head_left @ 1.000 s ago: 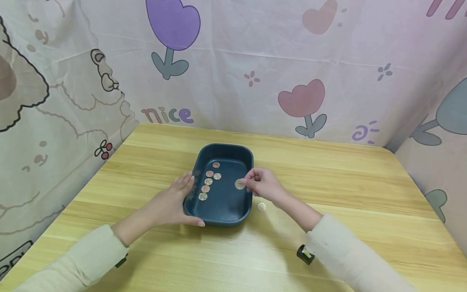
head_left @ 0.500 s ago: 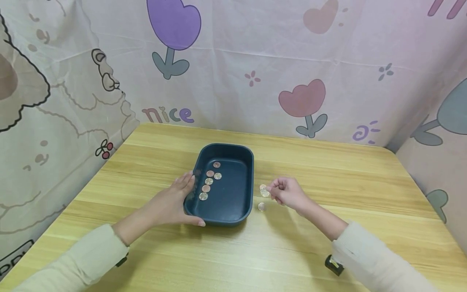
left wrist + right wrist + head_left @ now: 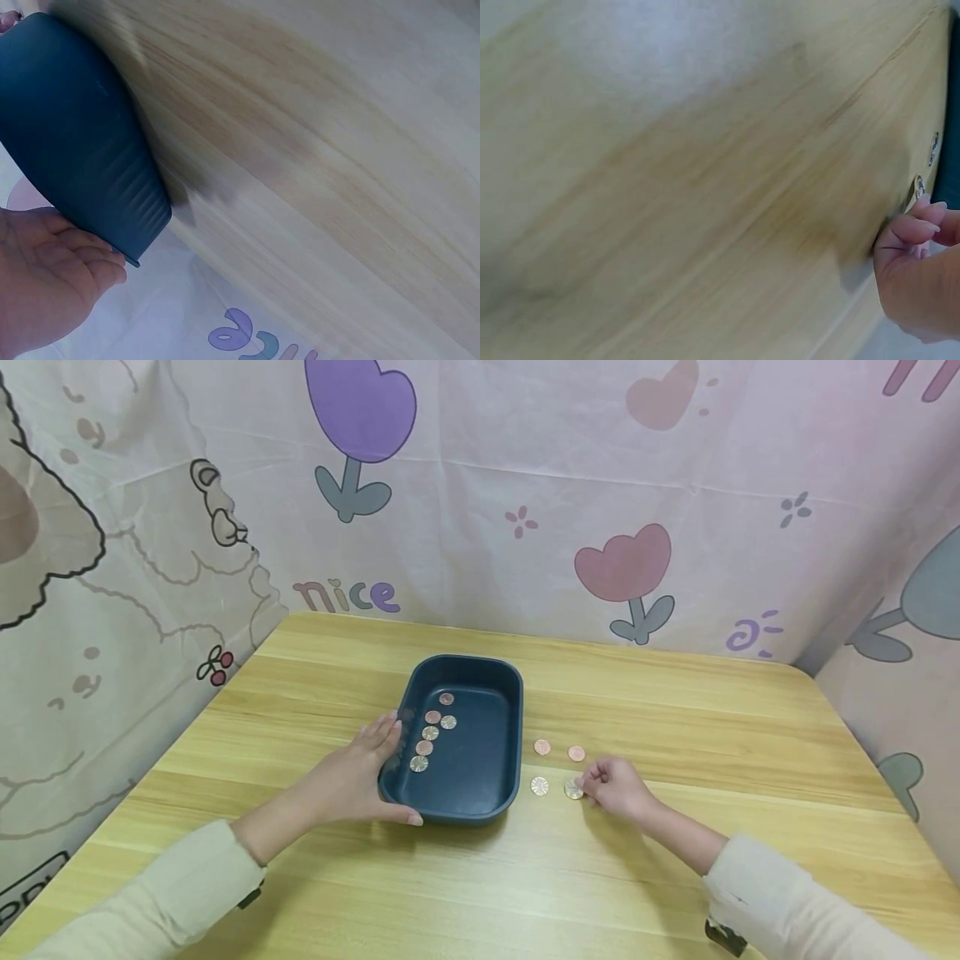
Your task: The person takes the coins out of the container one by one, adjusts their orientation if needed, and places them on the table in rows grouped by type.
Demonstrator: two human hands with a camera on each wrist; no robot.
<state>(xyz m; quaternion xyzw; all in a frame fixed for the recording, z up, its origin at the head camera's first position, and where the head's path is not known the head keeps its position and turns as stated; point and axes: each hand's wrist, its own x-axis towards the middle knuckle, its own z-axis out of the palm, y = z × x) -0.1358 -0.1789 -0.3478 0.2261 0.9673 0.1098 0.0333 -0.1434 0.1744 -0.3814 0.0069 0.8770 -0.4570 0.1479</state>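
Observation:
My left hand [image 3: 360,772] rests on the near left corner of a dark blue tray [image 3: 516,727], fingers along its left rim and thumb against the front wall. The left wrist view shows the fingertips of that hand [image 3: 60,277] at the rim. Right of the tray, my right hand [image 3: 618,787] pinches a gold-coloured coin [image 3: 573,789] by its edge, close over the table. In the right wrist view this coin [image 3: 919,185] stands tilted at the fingertips. Nearby lie two copper-coloured coins [image 3: 542,747] and one gold-coloured coin [image 3: 539,787].
Inside the tray, several copper- and gold-coloured coins [image 3: 430,732] lie flat along the left side. The wooden table [image 3: 675,718] ends at the back against a printed cloth [image 3: 480,560]. A dark device [image 3: 725,937] is strapped at my right wrist.
My right hand has moved out from over the tray, rightward and then nearer to me, carrying the gold-coloured coin. The left hand and the tray have stayed in place.

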